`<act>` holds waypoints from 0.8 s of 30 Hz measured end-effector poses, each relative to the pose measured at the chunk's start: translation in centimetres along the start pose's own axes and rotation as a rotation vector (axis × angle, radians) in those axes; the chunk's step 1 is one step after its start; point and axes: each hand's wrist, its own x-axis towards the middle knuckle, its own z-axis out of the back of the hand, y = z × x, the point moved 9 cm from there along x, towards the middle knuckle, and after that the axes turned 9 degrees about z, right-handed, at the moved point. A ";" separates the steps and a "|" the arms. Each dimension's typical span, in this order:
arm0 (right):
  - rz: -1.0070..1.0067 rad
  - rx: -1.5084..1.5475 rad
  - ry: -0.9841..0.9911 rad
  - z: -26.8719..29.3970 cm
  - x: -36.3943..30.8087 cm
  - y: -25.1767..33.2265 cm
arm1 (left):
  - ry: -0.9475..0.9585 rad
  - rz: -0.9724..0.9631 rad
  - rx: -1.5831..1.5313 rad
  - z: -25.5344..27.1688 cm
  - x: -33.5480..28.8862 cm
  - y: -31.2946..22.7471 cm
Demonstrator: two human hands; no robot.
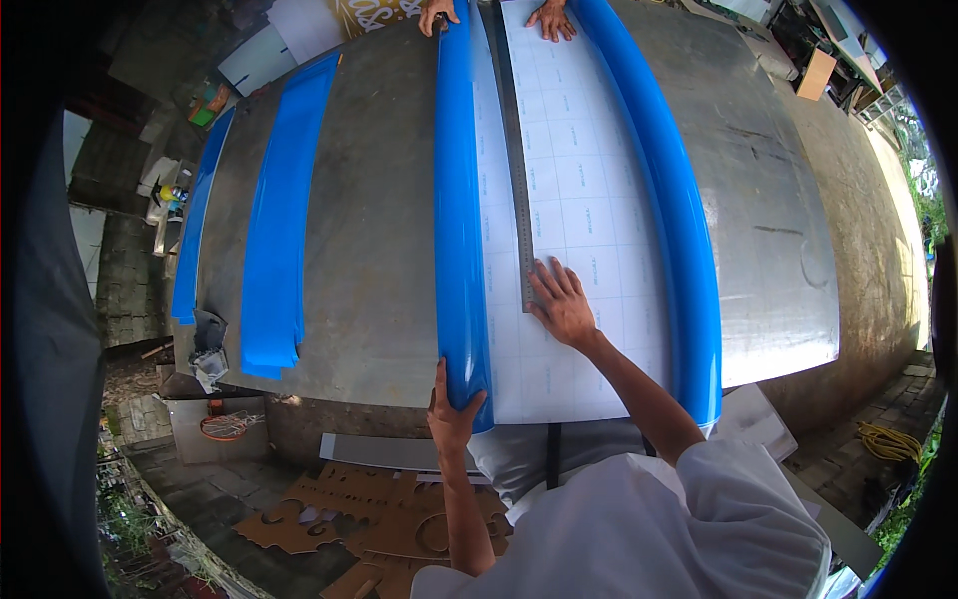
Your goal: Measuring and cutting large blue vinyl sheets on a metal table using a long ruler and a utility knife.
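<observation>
A sheet of blue vinyl film lies with its white gridded backing paper (589,200) facing up. Both long sides curl over into glossy blue rolls, the left roll (456,220) and the right roll (689,250). My left hand (454,414) grips the near end of the left roll, thumb on top and index finger along its outer edge. Lying flat with fingers spread, my right hand (561,301) presses the near end of a long metal ruler (514,130) and the backing beside it. The ruler runs lengthwise, closer to the left roll.
Across the metal-topped table (379,200), another person's hands (551,20) touch the sheet's far end. Blue film strips (284,220) lie to the left, near a crumpled grey scrap (208,349). Cut brown boards (389,509) rest on the ground below the near edge. A yellow hose (888,442) lies coiled at right.
</observation>
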 end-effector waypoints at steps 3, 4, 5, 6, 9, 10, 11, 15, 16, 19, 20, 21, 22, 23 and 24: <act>-0.007 -0.014 0.005 -0.4 0.4 -0.4 | -0.002 0.007 0.008 0.0 0.4 -0.6; -0.002 -0.012 0.013 -0.4 0.7 -0.5 | -0.003 0.008 0.002 0.0 0.7 -0.6; 0.011 -0.007 0.004 -0.1 1.1 -0.6 | -0.004 0.007 -0.004 0.1 0.9 -0.6; 0.024 -0.002 -0.006 0.2 1.4 -0.7 | -0.004 0.015 -0.004 -0.1 1.1 -0.5; 0.028 -0.015 -0.006 0.6 2.3 -1.5 | -0.018 -0.018 -0.017 -0.4 2.3 -1.1; 0.027 -0.016 -0.007 0.7 2.7 -2.0 | -0.007 -0.005 -0.044 -0.7 2.7 -1.3; 0.032 -0.022 -0.013 0.8 3.1 -2.3 | 0.002 0.008 -0.069 -0.9 3.1 -1.5; 0.031 -0.056 -0.004 0.6 5.3 -4.3 | -0.014 0.009 -0.039 -1.9 5.1 -2.7; 0.029 -0.070 -0.006 0.7 5.9 -4.9 | -0.033 -0.015 -0.032 -2.1 5.5 -3.4; 0.033 -0.084 -0.026 0.7 7.5 -6.6 | -0.063 -0.034 -0.001 -2.8 7.1 -4.7; 0.036 -0.096 -0.039 0.6 8.1 -7.2 | -0.069 -0.034 0.020 -3.2 7.7 -4.9; 0.041 -0.110 -0.047 1.0 8.8 -7.5 | -0.067 -0.030 0.021 -3.4 8.3 -5.2; 0.040 -0.107 -0.041 1.1 9.3 -7.9 | -0.060 -0.021 0.018 -3.7 8.9 -5.5; 0.035 -0.122 -0.048 0.9 10.0 -8.4 | -0.054 -0.011 0.013 -4.1 9.6 -5.6; 0.027 -0.137 -0.052 1.1 10.4 -8.8 | -0.048 -0.004 0.013 -4.4 10.3 -5.7</act>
